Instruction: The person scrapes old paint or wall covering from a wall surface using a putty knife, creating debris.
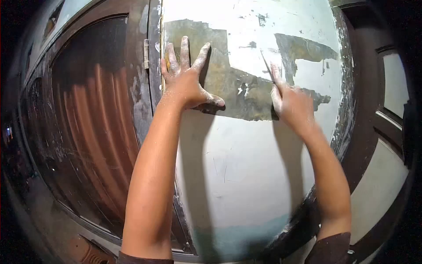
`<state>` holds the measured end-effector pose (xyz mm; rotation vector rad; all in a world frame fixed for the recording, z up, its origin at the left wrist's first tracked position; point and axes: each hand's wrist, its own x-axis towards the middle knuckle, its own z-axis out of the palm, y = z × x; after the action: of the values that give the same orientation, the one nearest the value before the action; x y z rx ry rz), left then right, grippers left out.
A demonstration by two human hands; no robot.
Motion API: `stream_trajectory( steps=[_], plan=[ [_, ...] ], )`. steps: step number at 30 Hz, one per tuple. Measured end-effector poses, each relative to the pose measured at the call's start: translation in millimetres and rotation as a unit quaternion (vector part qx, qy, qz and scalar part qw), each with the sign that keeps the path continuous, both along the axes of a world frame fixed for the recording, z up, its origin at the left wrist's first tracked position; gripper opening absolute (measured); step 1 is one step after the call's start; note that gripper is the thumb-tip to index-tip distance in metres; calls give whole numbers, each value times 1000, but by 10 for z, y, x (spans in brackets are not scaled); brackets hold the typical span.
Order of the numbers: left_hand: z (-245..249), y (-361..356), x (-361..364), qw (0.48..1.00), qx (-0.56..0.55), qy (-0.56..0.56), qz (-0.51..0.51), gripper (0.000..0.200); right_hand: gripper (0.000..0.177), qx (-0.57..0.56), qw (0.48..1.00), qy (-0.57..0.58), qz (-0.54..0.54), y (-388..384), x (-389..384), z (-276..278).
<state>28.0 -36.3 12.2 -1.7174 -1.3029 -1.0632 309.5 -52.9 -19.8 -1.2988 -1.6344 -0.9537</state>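
Note:
My left hand (184,83), dusted with white powder, lies flat on the wall with its fingers spread wide. It rests on a bare grey-brown patch (250,99) where the white paint (237,154) is gone. My right hand (293,103) grips a scraper (267,65), seen nearly edge-on, with its thin blade pointing up and left against the painted surface. The fingers wrap round its handle, which is mostly hidden. Around the blade, leftover white paint borders the ragged edges of the bare area.
To the left is a dark wooden frame with a hinge (146,54) and a glass pane, behind which an orange-brown curtain (94,127) hangs. A dark panelled door or frame (367,88) stands at the right. Low on the wall runs a bluish-green band (250,233).

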Motion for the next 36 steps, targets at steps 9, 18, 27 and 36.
stream_trajectory(
  steps=[9, 18, 27, 36],
  plan=[
    [11, -24, 4, 1000, -9, -4, -3, 159, 67, -74, 997, -13, -35, -96, -37, -330],
    [10, -60, 26, 1000, -25, -14, 7, 162, 58, -23, 998, -54, -8, -37, 45, 273],
    [23, -96, 26, 1000, -21, -6, 13, 158, 56, -81, 996, 21, 10, -89, 16, 263],
    [22, -120, 41, 999, -35, -5, 22, 157, 62, -145, 988, 61, 2, -187, -42, -219]
  ],
)
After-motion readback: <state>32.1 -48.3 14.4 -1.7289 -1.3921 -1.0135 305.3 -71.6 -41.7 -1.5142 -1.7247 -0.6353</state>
